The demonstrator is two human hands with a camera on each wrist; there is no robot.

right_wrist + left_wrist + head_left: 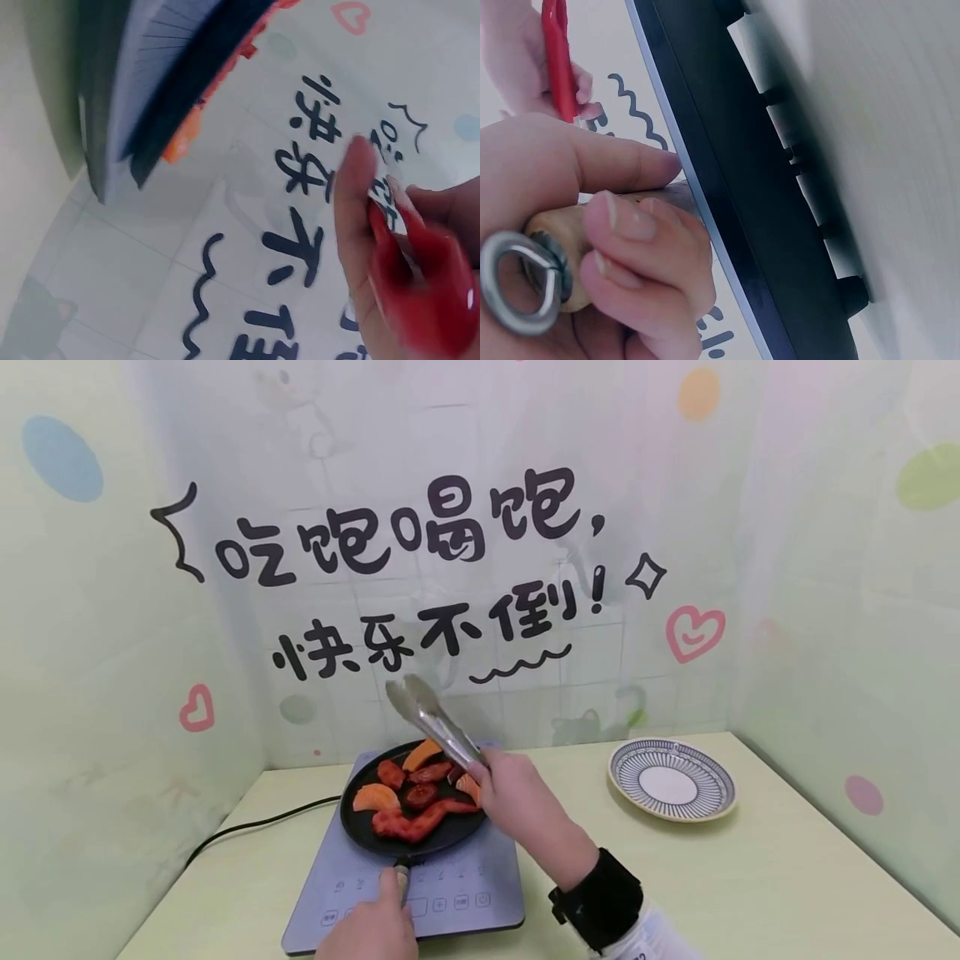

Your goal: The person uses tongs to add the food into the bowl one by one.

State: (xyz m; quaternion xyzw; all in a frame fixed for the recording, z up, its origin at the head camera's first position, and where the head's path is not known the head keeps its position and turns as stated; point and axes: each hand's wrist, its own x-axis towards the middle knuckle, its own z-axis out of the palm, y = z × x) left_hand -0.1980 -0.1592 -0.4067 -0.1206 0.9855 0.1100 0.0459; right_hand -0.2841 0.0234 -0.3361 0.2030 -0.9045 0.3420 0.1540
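My left hand [371, 927] grips the handle of a black frying pan [358, 831]. In the left wrist view, fingers curl round its wooden handle [559, 225], which ends in a metal ring [517, 322]. Metal tongs [446, 731] with red grips [431, 300] are held in my right hand [525, 810]. Their tips point up and left above the pan, slightly apart, with nothing between them. A reddish chicken wing [412, 827], orange wedge-shaped pieces [375, 797], a dark round piece [421, 795] and several other reddish pieces lie in the pan.
Under the pan is a flat induction cooker [330, 893] with touch buttons, and a black cable [262, 821] runs off to the left. A blue-striped plate [671, 785] sits on the table [600, 868] at right. A printed curtain wall [487, 702] stands close behind.
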